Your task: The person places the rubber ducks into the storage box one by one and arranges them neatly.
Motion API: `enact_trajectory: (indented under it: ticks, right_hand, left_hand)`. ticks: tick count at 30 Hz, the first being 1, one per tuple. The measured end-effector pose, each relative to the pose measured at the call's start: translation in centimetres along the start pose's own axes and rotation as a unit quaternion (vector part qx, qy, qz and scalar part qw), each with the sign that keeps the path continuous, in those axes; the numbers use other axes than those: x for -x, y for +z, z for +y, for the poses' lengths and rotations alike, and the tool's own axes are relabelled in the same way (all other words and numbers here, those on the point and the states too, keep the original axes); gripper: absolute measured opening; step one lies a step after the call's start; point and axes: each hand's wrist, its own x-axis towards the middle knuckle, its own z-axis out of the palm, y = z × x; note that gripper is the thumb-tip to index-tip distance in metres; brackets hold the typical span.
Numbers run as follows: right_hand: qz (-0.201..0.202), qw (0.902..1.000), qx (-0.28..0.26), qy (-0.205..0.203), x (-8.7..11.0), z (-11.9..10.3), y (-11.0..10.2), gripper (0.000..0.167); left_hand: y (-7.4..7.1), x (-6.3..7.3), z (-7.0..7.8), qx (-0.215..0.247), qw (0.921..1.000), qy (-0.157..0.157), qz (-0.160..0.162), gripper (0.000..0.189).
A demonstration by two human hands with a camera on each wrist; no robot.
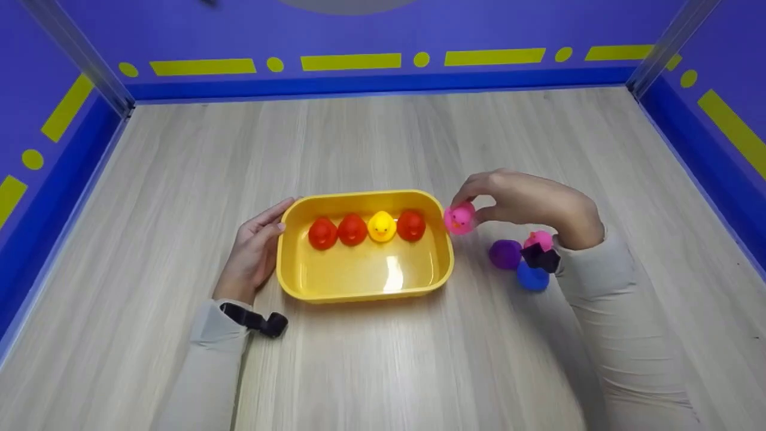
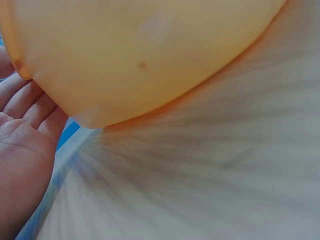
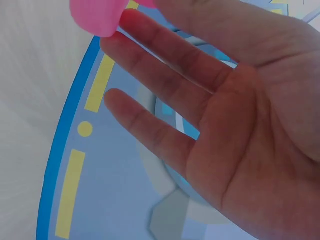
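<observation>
A yellow plastic tub (image 1: 359,290) stands mid-table. My left hand (image 1: 254,251) grips its left rim, thumb over the edge and fingers along the outer wall; the left wrist view shows the tub's side (image 2: 150,65) close up. Inside, along the far wall, a row holds a red duck (image 1: 323,233), a second red duck (image 1: 352,230), a yellow duck (image 1: 382,227) and another red duck (image 1: 411,225). My right hand (image 1: 508,194) pinches a pink rubber duck (image 1: 459,218) between thumb and fingers, right at the tub's right rim. In the right wrist view the pink duck (image 3: 97,15) is cut off by the top edge.
Right of the tub sit a purple duck (image 1: 505,254), a blue duck (image 1: 532,276) and another pink duck (image 1: 538,239), partly hidden by the right wrist's black camera (image 1: 541,258). Blue-purple walls with yellow marks (image 1: 350,61) bound the wooden table (image 1: 383,359) at the back and sides.
</observation>
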Motion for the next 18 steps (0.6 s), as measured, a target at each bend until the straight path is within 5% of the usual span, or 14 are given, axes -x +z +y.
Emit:
enact_trajectory:
  ticks: [18]
  right_hand:
    - [-0.039,0.9992,0.001,0.002,-3.6,-2.9,-1.0,0.033]
  left_hand:
    - [0.0,0.0,-0.1,0.006,0.9998,0.01,-0.014,0.046]
